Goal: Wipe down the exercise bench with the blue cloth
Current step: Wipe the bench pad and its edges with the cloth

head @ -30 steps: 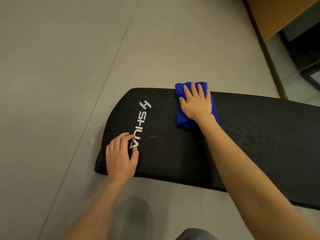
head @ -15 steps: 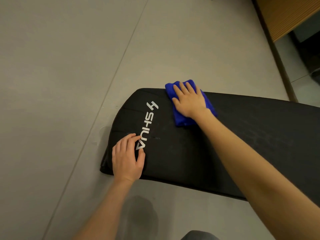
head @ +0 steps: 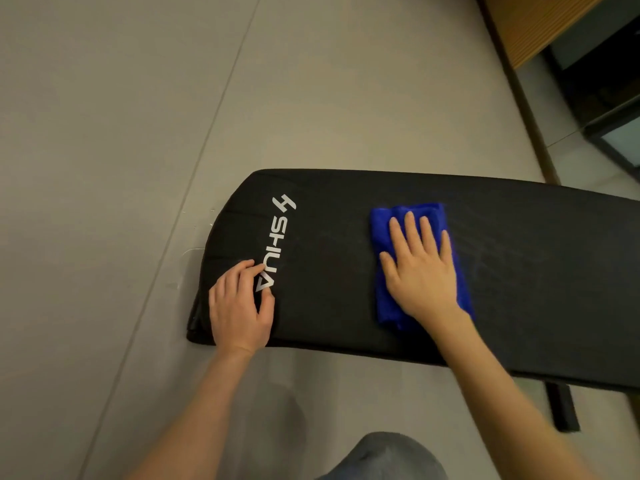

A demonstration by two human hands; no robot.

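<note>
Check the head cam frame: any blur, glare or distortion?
Head view: dim, warm light; no hard glare, only a faint sheen of wipe streaks on the black bench. Right hand on the blue cloth is slightly soft, as is the left hand. Wide-angle bowing curves the bench edges.

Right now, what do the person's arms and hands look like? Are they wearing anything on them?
Both arms are bare all the way down, with no sleeves showing. The left hand and right hand have no gloves, and no rings, watch or bracelet can be seen. The fingernails look short and plain. At the bottom edge, a bit of grey clothing shows, probably on a knee.
</note>
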